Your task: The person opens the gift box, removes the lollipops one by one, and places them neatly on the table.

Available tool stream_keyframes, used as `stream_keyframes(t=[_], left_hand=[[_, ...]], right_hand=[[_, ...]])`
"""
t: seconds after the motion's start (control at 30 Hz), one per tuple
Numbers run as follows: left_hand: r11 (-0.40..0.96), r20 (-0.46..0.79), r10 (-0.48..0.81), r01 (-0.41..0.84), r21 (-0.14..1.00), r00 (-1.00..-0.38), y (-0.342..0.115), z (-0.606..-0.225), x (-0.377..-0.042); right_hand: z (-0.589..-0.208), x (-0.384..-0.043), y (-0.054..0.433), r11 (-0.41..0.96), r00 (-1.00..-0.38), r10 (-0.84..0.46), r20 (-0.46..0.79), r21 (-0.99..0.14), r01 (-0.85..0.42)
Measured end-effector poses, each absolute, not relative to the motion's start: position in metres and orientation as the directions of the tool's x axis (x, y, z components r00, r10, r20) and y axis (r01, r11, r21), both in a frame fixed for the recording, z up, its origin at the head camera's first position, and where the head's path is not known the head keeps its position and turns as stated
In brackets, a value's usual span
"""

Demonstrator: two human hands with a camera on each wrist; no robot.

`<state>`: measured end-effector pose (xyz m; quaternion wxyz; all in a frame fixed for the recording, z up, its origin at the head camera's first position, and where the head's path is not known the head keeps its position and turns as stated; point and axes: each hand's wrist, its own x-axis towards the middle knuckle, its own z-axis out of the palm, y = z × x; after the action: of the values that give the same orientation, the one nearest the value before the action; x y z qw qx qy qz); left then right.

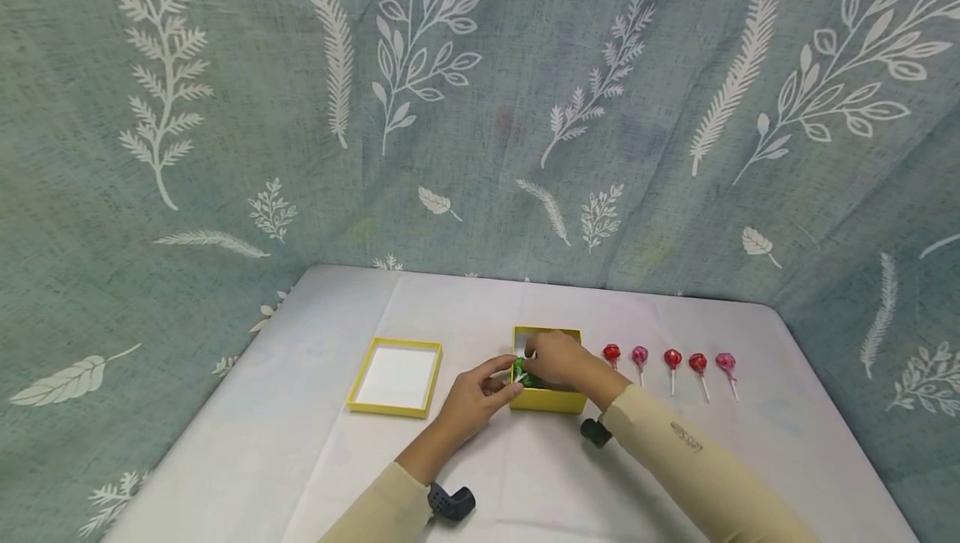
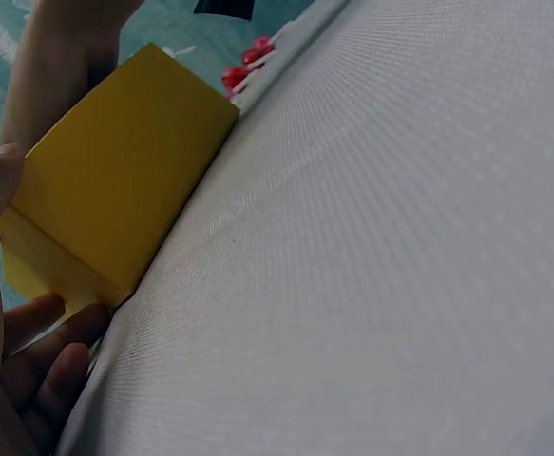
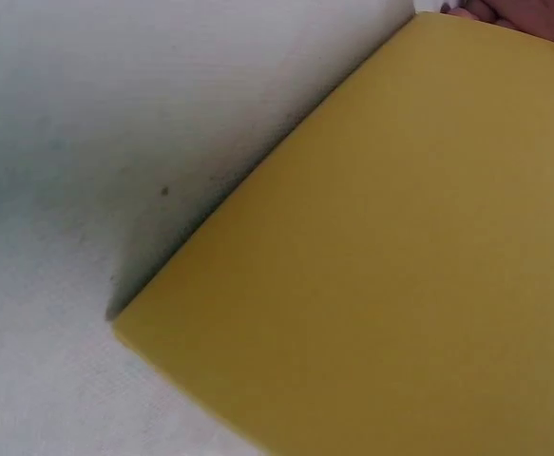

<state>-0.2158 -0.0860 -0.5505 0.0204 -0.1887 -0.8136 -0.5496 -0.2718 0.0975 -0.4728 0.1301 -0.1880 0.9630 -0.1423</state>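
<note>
A yellow box (image 1: 547,401) stands uncovered on the white-covered table (image 1: 480,460), a little right of centre, with both hands at it. The left hand (image 1: 476,397) comes in from the box's left side, fingers spread and loosely bent, the fingertips touching the left wall and the thumb near the front corner; the left wrist view shows 3 fingertips low along that side. The right hand (image 1: 558,357) reaches over the right side and down into the box, fingers bent. Its fingertips are partly hidden, so I cannot tell whether they grip anything. Green-wrapped candy (image 1: 531,380) shows inside the box, just under the right hand, with a short white stick (image 1: 519,377) beside the left wall

To the left of the box, well apart from it, lies a shallow yellow lid (image 1: 396,377), its white inside facing up. To the right, 5 lollipops (image 1: 672,358) lie in a row, 3 red and 2 pink, their white sticks pointing toward the person; the leftmost is nearest the right forearm. A dark wrist camera sits at each cuff. Behind the table hangs a grey-green cloth (image 1: 480,193) printed with white leaves
</note>
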Motion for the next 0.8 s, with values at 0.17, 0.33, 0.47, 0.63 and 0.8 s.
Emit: stream_keyframes(t=[0.17, 0.33, 0.47, 0.63, 0.8], left_hand=[[0.316, 0.242, 0.285, 0.329, 0.89, -0.928, -0.086, -0.549, -0.216], [0.329, 0.223, 0.28, 0.311, 0.891, -0.934, -0.085, -0.548, -0.216], [0.341, 0.215, 0.272, 0.303, 0.89, -0.938, -0.085, -0.548, -0.216], [0.348, 0.219, 0.272, 0.308, 0.885, -0.937, -0.085, -0.549, -0.216], [0.355, 0.221, 0.274, 0.312, 0.881, -0.936, -0.085, -0.55, -0.216]], right_hand=[[-0.473, -0.275, 0.101, 0.853, -0.88, -0.434, -0.192, -0.401, -0.333], [-0.473, -0.277, 0.107, 0.814, -0.868, -0.467, -0.17, -0.465, -0.348], [-0.471, -0.276, 0.109, 0.798, -0.873, -0.47, -0.13, -0.486, -0.357], [-0.467, -0.275, 0.11, 0.785, -0.884, -0.463, -0.066, -0.495, -0.374], [-0.459, -0.273, 0.114, 0.762, -0.884, -0.467, -0.016, -0.514, -0.394]])
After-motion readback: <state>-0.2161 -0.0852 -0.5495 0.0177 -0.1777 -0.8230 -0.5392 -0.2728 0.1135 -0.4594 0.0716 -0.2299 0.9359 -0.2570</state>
